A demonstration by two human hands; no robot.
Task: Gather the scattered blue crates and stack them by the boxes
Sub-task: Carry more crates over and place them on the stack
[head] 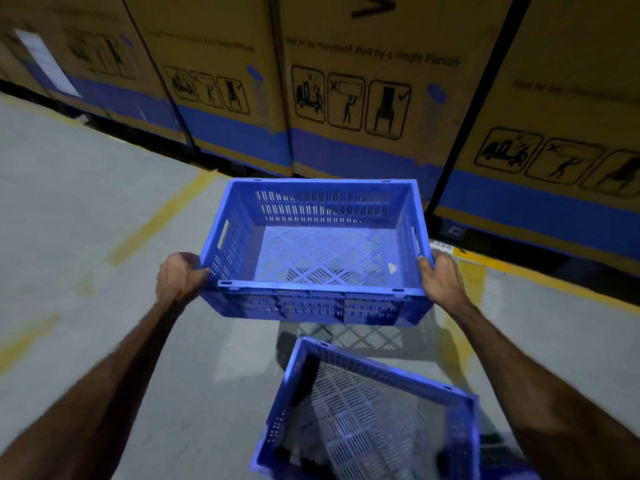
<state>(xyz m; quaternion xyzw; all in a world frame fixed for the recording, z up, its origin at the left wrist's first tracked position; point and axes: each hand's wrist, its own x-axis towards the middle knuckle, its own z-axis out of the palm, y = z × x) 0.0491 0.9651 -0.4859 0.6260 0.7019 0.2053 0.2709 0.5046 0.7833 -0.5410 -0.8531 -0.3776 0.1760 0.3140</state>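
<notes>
Bare forearms, no sleeves visible

Both bare forearms extend forward from the lower frame corners, converging toward 12 o'clock; the left hand (pixel 180 277) sits at about 10 o'clock, fingers curled over the left rim of a blue crate (pixel 317 251); the right hand (pixel 441 280) sits at about 2 o'clock, thumb hooked over the right rim, wrist bent slightly inward.
</notes>
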